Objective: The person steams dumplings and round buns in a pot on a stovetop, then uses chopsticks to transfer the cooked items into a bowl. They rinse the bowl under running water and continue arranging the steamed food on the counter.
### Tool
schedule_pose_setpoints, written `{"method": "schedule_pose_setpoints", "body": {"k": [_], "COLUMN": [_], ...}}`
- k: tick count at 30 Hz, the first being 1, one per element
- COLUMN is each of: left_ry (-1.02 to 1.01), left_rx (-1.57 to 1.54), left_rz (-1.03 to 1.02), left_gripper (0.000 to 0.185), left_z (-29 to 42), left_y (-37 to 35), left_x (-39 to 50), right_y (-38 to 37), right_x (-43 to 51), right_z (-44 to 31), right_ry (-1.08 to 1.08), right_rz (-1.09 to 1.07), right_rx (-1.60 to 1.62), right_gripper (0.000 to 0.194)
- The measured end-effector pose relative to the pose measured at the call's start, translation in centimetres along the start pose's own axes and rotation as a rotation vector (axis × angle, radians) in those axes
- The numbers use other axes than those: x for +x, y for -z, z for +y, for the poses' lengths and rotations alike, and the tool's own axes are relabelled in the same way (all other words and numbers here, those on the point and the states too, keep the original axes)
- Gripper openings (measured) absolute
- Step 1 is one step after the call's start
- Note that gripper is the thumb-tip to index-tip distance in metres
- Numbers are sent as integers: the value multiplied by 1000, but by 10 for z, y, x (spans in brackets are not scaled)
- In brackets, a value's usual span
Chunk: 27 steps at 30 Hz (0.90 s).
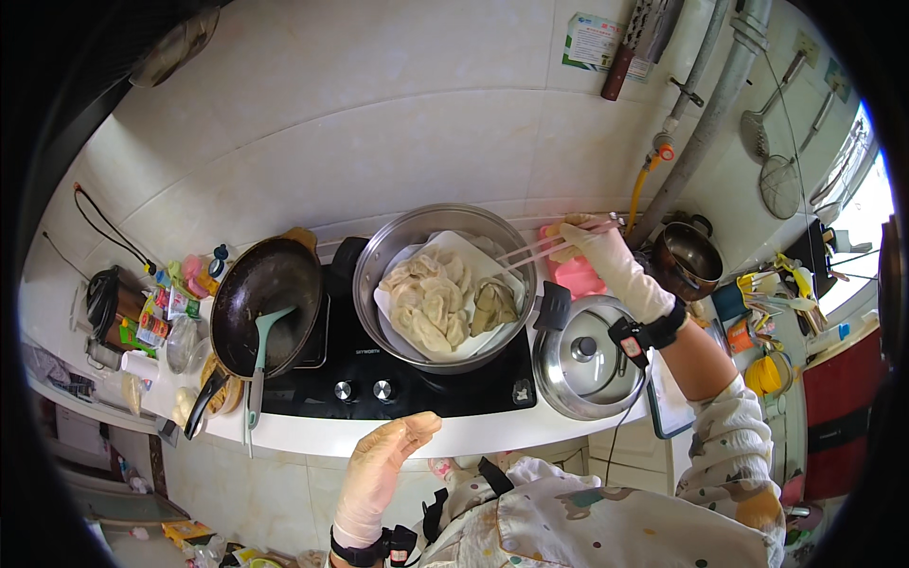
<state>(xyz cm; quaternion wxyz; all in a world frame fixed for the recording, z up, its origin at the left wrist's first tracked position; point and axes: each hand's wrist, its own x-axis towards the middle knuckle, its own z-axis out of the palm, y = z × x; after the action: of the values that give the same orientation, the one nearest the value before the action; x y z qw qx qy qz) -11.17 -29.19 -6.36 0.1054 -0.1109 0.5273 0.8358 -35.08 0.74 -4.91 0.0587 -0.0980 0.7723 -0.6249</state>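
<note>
My right hand, in a pale glove, grips a pair of pink chopsticks. Their tips reach over the rim of a large steel pot, above the white liner inside it. On that liner lies a heap of pale dumplings. Beside them, on the right, rests a greenish leaf-wrapped bundle, apparently a zongzi. My left hand, also gloved, hovers at the front edge of the counter with nothing visible in it; its fingers point to the right.
The pot stands on a black cooktop. A dark frying pan holding a green spatula is to its left. Rightward are a steel lid, a pink container and a dark pot. Pipes run up the wall.
</note>
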Motion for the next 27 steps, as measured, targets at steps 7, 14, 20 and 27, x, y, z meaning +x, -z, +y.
{"method": "schedule_pose_setpoints", "body": {"k": [7,14,20,27], "left_ry": [-35,-40,-52,-62], "left_rx": [24,15,25,21], "left_rz": [108,156,150,144], "left_gripper": [33,35,36,36], "left_z": [3,-2,-2,-5], "left_y": [2,3,1,1], "left_x": [-9,-14,-14,-14], "right_y": [-10,-9,-9,-9], "right_x": [37,46,44,45], "right_z": [30,43,41,38], "right_ry": [-57,-100,-98,-126], "right_rz": [-66,-60,-49,-30], "right_rx": [-26,76,103,121], "right_gripper": [24,26,27,28]}}
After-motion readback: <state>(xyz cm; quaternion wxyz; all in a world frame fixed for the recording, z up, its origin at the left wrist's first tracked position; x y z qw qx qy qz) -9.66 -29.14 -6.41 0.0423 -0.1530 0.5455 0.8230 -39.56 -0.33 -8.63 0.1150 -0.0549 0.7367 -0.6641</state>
